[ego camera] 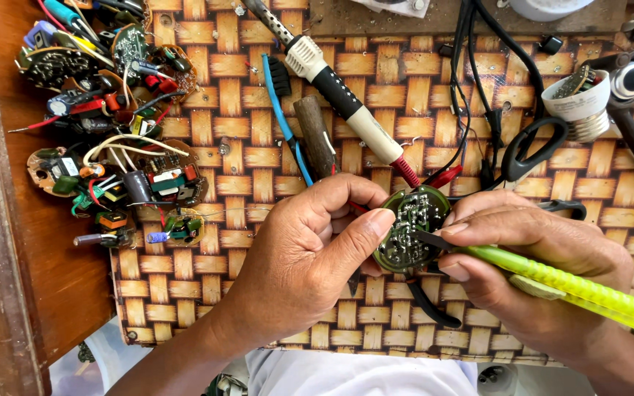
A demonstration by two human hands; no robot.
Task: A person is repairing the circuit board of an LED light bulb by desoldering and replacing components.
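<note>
The left hand [310, 242] has a round circuit board [411, 227] pinched in its grip, while the right hand [530, 260] presses a yellow-green tool [574, 286] onto it.

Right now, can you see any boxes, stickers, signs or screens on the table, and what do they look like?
No boxes, signs or screens in view.
Small white label: a pale rectangle on a part of the loose circuit boards at the left edge of the woven mat.
Round green circuit board: held in the left hand; it bears solder points, no sticker.
</note>
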